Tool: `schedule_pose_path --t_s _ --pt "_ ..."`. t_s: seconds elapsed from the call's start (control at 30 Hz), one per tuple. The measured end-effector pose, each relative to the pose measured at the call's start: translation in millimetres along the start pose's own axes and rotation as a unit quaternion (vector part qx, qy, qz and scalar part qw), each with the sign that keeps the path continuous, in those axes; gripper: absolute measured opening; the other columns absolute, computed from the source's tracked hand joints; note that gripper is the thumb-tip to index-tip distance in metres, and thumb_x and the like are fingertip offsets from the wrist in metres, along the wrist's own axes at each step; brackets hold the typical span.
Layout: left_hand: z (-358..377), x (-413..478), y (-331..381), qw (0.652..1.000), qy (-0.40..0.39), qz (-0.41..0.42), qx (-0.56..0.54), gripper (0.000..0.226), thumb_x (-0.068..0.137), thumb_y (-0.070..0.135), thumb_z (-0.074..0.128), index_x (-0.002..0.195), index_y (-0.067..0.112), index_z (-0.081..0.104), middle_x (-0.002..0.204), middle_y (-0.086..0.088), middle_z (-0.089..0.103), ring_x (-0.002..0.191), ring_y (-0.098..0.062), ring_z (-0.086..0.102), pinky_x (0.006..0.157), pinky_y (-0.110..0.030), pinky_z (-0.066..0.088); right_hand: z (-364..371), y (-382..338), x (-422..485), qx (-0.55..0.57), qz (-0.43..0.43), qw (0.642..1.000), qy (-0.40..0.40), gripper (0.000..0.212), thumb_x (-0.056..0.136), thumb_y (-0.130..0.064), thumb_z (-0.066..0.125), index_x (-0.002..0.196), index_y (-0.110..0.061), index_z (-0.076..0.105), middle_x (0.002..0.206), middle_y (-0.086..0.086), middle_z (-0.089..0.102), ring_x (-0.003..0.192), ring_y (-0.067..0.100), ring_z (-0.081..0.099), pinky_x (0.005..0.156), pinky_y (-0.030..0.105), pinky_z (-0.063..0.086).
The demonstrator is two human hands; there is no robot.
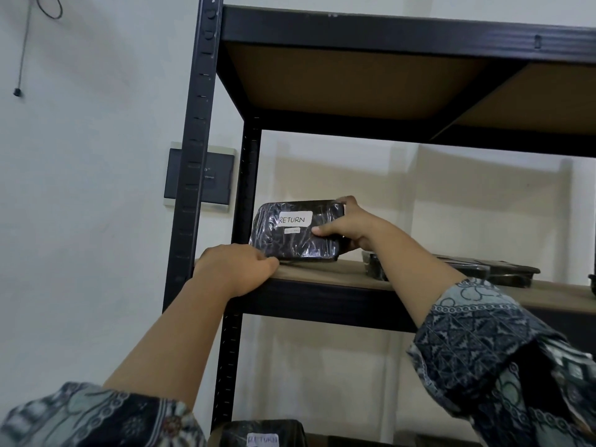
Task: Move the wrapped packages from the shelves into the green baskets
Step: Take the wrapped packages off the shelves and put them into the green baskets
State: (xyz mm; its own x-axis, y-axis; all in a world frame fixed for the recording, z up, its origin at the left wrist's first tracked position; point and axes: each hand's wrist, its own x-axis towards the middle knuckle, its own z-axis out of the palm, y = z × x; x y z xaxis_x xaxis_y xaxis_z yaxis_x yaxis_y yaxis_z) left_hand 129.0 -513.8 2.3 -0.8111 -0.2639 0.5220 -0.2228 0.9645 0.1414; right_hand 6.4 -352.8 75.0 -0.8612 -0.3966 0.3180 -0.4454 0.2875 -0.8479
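A black plastic-wrapped package with a white label reading RETURN stands tilted up on its long edge at the left end of the middle shelf. My right hand grips its right end, thumb on the front and fingers behind. Resting on the shelf's front left corner, my left hand has its fingertips touching the package's lower left corner. Another wrapped package lies flat further right on the same shelf. A third, also labelled RETURN, sits on the shelf below. No green basket is in view.
The black metal rack's post rises left of the package, and an upper shelf board hangs overhead. A dark wall panel sits behind the post. A cord dangles on the white wall at far left.
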Motion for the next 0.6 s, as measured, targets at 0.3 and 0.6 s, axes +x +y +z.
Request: schedule_pose_path --t_s 0.3,0.6 --pt "5 -7 -2 0.994 0.093 0.014 -0.059 0.036 0.092 0.042 0.032 0.111 0.036 0.062 0.103 0.007 0.065 0.085 -0.012 0.052 0.068 -0.029 0.038 -1 -10 -14 0.128 -0.056 0.982 0.125 0.045 0.089 -0.023 0.064 0.127 -0.015 0.042 0.119 0.009 0.060 0.100 0.028 0.063 0.074 0.043 0.059" --pt "19 -33 15 0.970 0.207 0.072 -0.105 0.038 0.096 0.032 0.035 0.122 0.022 0.060 0.121 0.000 0.063 0.109 -0.019 0.055 0.082 -0.032 0.043 -35 -21 -92 0.252 -0.103 0.948 0.163 0.023 0.099 -0.027 0.047 0.120 -0.020 0.046 0.115 0.006 0.063 0.092 0.020 0.064 0.070 0.033 0.055"
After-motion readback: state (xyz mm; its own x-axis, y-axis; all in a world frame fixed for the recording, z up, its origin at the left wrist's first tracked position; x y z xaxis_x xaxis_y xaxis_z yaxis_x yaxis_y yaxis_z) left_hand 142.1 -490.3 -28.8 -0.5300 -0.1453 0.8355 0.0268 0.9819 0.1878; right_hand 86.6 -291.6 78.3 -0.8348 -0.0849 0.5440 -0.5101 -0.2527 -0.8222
